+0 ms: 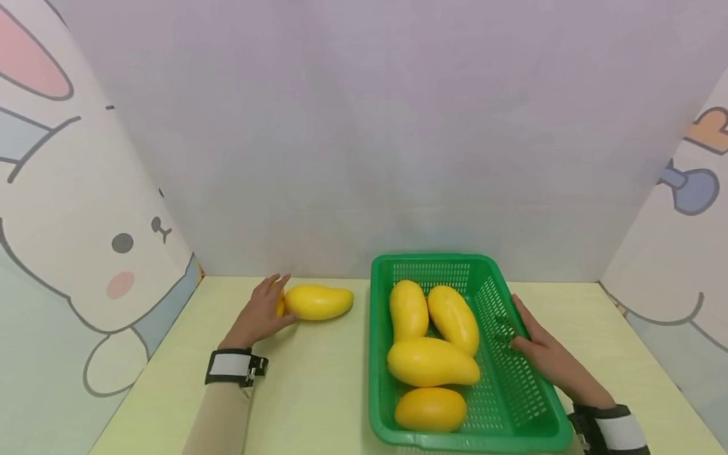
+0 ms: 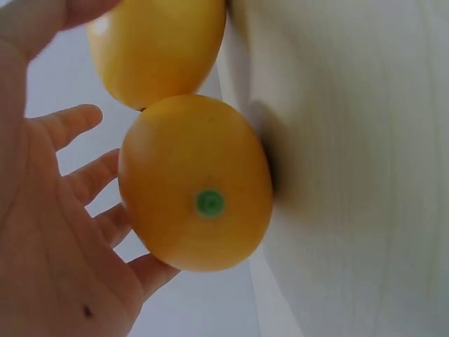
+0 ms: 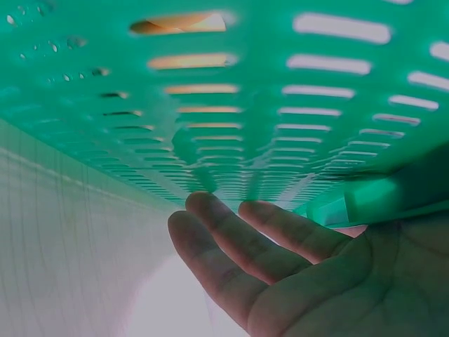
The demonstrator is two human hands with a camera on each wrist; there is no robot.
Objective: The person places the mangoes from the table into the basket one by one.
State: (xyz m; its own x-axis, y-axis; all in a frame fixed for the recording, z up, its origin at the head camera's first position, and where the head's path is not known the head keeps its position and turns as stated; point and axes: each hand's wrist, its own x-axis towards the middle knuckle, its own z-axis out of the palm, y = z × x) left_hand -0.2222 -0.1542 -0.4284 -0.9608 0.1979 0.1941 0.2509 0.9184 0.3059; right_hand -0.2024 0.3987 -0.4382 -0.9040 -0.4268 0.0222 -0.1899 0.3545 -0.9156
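Note:
My left hand (image 1: 263, 316) is at an orange mango (image 2: 200, 186) with a green stem spot. Its fingers curve loosely along the far side, and the thumb stands apart from this fruit, over a yellow mango (image 1: 320, 302) just to the right. From the head view the orange fruit is mostly hidden under the hand. A green plastic basket (image 1: 373, 354) stands right of centre with several mangoes, such as a large yellow one (image 1: 432, 362) and an orange one (image 1: 430, 409). My right hand (image 1: 547, 360) holds the basket's right rim, thumb over the top and fingers (image 3: 231, 246) along the outside wall.
A pale yellow table (image 1: 309, 392) lies beneath everything. A plain light wall (image 1: 364, 158) closes off the back, close behind the basket and the mangoes. Cartoon-printed panels (image 1: 74, 253) flank the table on both sides.

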